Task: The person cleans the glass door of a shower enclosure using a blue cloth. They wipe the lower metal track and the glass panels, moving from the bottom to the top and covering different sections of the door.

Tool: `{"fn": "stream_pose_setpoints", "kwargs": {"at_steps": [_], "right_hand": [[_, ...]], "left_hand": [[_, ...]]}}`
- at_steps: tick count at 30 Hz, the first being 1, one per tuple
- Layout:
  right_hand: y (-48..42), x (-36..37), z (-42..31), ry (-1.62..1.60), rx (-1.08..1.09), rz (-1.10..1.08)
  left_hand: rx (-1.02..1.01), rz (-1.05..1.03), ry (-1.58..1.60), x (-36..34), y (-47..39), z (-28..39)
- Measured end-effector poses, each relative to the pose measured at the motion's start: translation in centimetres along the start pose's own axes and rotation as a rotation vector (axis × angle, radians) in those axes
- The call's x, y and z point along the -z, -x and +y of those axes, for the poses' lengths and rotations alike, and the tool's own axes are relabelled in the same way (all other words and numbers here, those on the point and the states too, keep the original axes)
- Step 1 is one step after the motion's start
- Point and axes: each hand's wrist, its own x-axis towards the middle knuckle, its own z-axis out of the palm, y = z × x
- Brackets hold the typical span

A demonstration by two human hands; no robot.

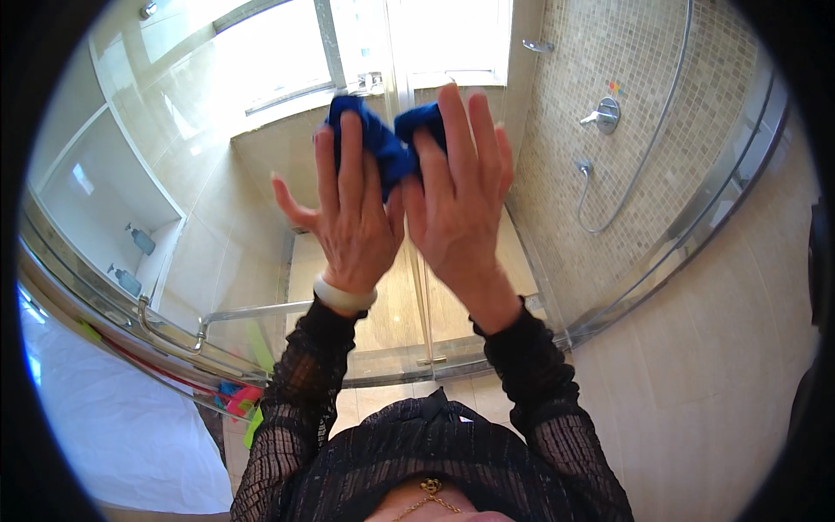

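Both my hands are raised side by side in front of a glass shower partition, backs towards the camera. A blue cloth [381,140] lies under the fingers of both, bunched between them. My left hand [355,209], with a pale bangle [344,295] at its wrist, presses on the cloth's left part, its fingers spread and the outermost one off the cloth. My right hand [460,189] has its inner fingers on the cloth's right part, while the other fingers reach past its edge. The palms and the cloth's underside are hidden.
Beyond the glass are a shower mixer [608,116], a hose [659,137] and a window [280,55]. Pump bottles [140,240] stand in a wall niche at left. A metal handle [173,346] juts from the glass. White sheeting [130,424] and colourful items [242,399] are at lower left.
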Motion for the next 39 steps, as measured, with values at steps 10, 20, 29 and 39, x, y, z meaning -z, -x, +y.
{"fn": "stream_pose_setpoints", "kwargs": {"at_steps": [10,20,29,39], "right_hand": [[9.0,-0.1,-0.9,-0.058,-0.131,-0.07],[2.2,-1.2,3.2,0.038,-0.115,0.21],[6.8,-0.1,0.7,-0.31,-0.324,0.127],[-4.0,0.5,1.8,-0.105,0.037,0.235]], "left_hand": [[-0.128,-0.208,-0.001,1.7,7.4,0.0],[0.04,-0.064,-0.038,-1.1,0.0,-0.6],[-0.319,-0.036,0.078,0.4,4.2,-0.2],[-0.232,0.142,0.31,-1.4,-6.5,-0.6]]}}
